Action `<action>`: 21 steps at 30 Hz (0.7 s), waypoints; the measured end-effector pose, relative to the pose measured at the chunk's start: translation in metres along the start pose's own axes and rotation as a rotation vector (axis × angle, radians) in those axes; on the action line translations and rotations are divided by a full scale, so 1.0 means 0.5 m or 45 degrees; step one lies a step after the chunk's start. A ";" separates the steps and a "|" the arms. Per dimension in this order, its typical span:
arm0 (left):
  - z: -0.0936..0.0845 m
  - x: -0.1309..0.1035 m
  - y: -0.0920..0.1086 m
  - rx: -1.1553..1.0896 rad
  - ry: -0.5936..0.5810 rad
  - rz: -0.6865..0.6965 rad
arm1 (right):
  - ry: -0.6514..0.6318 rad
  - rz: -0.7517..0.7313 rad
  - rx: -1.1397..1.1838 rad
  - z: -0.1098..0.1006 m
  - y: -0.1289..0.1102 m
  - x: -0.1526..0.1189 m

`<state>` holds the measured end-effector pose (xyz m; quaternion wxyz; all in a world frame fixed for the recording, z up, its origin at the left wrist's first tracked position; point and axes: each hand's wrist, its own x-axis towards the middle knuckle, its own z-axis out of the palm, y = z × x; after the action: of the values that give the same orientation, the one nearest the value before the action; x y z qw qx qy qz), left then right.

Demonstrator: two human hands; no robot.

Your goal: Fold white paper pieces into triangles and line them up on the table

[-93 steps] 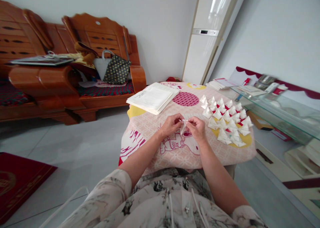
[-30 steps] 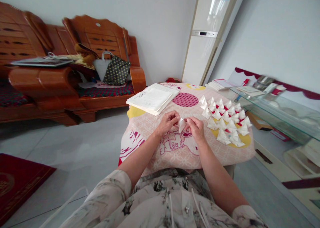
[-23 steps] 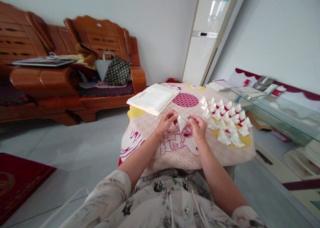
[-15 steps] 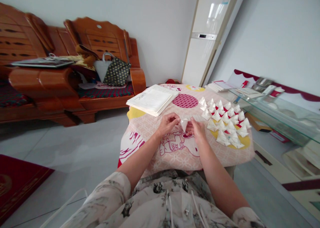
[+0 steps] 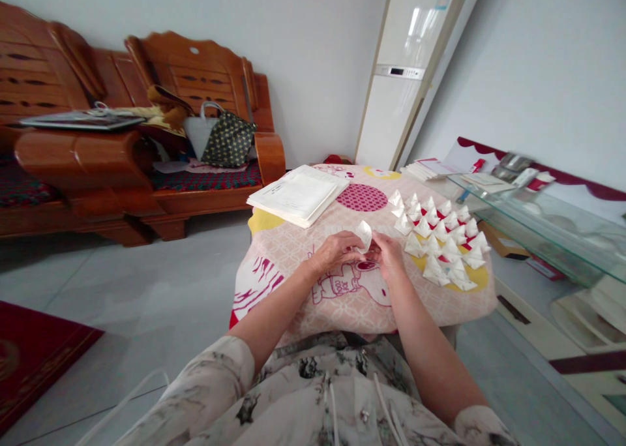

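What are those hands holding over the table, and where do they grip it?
A small folded white paper piece, pinched at its lower end between the left hand and right hand.

Matt, seemingly paper piece (image 5: 364, 235); printed cloth table cover (image 5: 293, 250); glossy wooden bench (image 5: 98, 152).

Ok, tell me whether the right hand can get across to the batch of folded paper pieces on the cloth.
Probably yes. The folded paper pieces lie just to the right of the right hand with bare tablecloth between, but both hands, left hand too, are pinching a small folded paper.
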<state>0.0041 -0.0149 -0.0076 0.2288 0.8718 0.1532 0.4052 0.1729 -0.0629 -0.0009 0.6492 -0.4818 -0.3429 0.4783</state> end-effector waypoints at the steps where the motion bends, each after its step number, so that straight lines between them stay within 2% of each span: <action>1: 0.002 0.000 -0.003 0.043 -0.014 0.032 | 0.000 -0.009 0.000 0.001 0.000 -0.001; 5: 0.007 -0.001 -0.007 0.214 -0.066 0.117 | 0.001 -0.019 -0.019 0.007 -0.005 -0.004; 13: 0.009 -0.003 -0.001 0.395 -0.116 0.062 | 0.015 -0.024 -0.119 0.010 -0.001 -0.003; 21: 0.011 -0.001 0.000 0.499 -0.151 0.065 | 0.021 -0.212 -0.359 -0.009 0.024 0.014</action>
<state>0.0081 -0.0165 -0.0110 0.0529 0.9255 0.1934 0.3213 0.1759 -0.0565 -0.0138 0.6153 -0.5419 -0.4402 0.3660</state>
